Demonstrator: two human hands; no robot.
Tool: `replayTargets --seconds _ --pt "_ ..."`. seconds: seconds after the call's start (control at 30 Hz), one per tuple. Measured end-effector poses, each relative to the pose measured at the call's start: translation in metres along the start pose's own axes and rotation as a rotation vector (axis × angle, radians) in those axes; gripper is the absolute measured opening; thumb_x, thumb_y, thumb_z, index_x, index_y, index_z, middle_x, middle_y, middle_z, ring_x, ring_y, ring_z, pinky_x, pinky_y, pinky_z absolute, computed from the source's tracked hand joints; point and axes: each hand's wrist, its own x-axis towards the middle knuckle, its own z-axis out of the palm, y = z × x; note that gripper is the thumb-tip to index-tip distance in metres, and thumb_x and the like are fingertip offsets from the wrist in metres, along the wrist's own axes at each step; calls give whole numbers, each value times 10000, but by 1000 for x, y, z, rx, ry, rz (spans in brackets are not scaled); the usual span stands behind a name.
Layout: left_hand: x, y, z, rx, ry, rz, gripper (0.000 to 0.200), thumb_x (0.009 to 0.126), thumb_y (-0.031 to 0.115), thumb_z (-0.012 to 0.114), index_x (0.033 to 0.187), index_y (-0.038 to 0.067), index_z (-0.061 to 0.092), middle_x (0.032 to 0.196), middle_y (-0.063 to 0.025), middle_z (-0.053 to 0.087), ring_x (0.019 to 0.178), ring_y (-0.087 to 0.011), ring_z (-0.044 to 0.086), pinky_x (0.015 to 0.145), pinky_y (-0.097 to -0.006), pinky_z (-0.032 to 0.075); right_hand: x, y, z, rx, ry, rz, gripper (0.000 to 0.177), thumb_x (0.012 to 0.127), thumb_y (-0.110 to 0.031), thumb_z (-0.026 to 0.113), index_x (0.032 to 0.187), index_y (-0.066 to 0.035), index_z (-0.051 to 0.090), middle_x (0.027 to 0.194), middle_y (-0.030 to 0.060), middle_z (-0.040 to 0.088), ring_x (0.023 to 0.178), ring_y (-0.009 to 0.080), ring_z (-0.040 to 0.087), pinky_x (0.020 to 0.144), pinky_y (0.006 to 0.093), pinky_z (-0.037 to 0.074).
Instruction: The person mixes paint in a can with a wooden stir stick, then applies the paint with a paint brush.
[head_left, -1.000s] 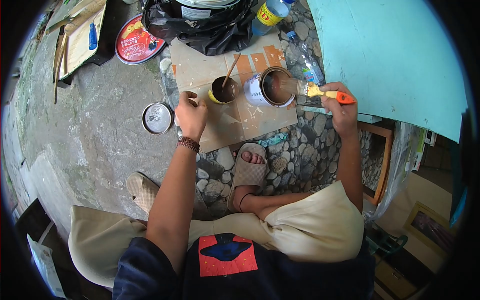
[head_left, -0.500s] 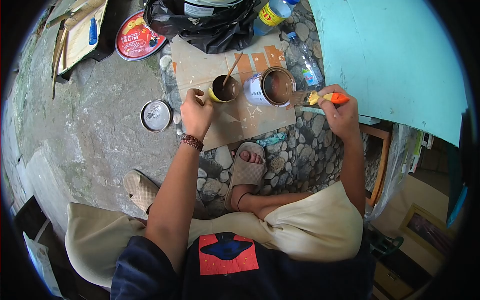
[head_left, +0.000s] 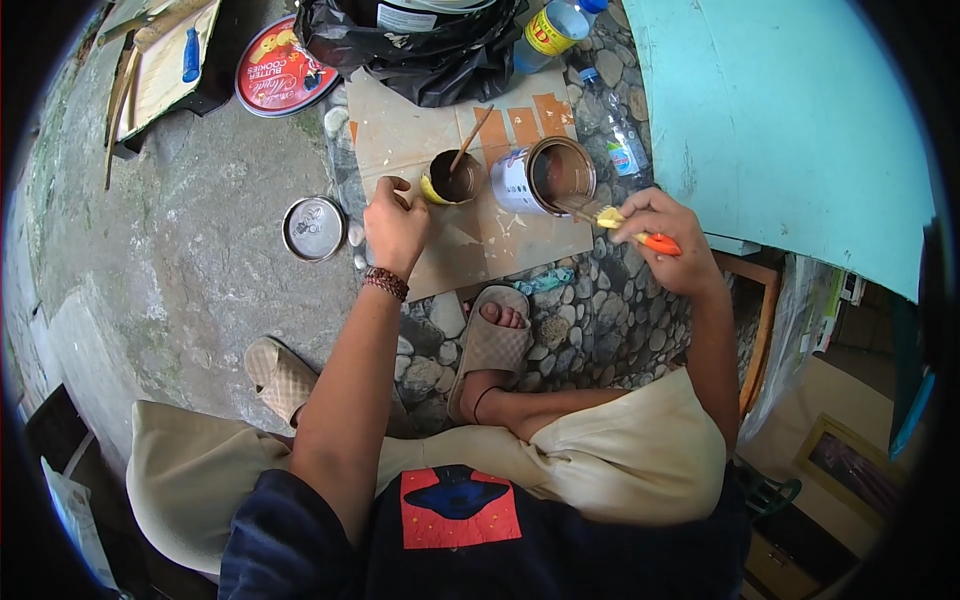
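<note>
Near: a sandalled foot (head_left: 500, 335) rests on pebbles at the edge of the cardboard (head_left: 455, 262).

Right hand (head_left: 668, 240): fingers closed on the brush (head_left: 607, 217), handle pointing back towards the person. Bristles lie at the near right rim of the paint can (head_left: 514, 182); contact with the rim is likely, hard to confirm. Judged step: loaded bristles being drawn off or wiped at the rim. From here, a move calls for a steady grip and a low tilt, lest brown paint drip on the pebbles.

Left hand (head_left: 397, 232): fingers loosely curled, apart at the tips, no object seen in them; just beside the cup (head_left: 435, 189), in which a stick (head_left: 474, 134) leans.

The can stands on the cardboard, right of the cup. Beyond: a bottle (head_left: 622, 150) and a black bag (head_left: 440, 75).

Against the earliest frame: bristles were over the can's mouth, now at its rim; the right hand is nearer the body, the handle more slanted. The left hand remains beside the cup.
</note>
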Motion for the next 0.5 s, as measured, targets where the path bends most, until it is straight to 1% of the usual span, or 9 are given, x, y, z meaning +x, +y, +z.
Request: replayTargets --seconds 0.23,0.3,0.4,0.5 --pt "0 3 2 -12 -15 -7 231 746 53 696 960 -2 629 642 -111 617 580 -213 606 600 -345 500 -7 -4 -25 41 35 75 285 700 156 616 856 -61 717 965 73 624 890 207 632 808 296 495" --pt "-1 1 2 -6 -14 -1 233 746 54 696 961 -4 628 644 -113 618 584 -215 610 602 -346 501 -1 -5 -20 49 108 33 275 710 157 612 846 -60 711 966 78 625 891 207 632 805 299 496" --pt "-2 1 4 0 -21 3 233 745 52 695 961 -3 626 646 -112 619 587 -217 613 604 -344 502 7 3 -2 68 122 43 263 718 157 608 837 -57 703 966 82 625 896 209 632 805 303 497" --pt "-1 -1 1 14 -16 7 233 744 54 696 959 -1 625 649 -111 622 590 -220 617 605 -344 504 -2 13 6 71 109 53 254 724 152 617 841 -59 698 966 87 625 888 210 631 801 302 496"
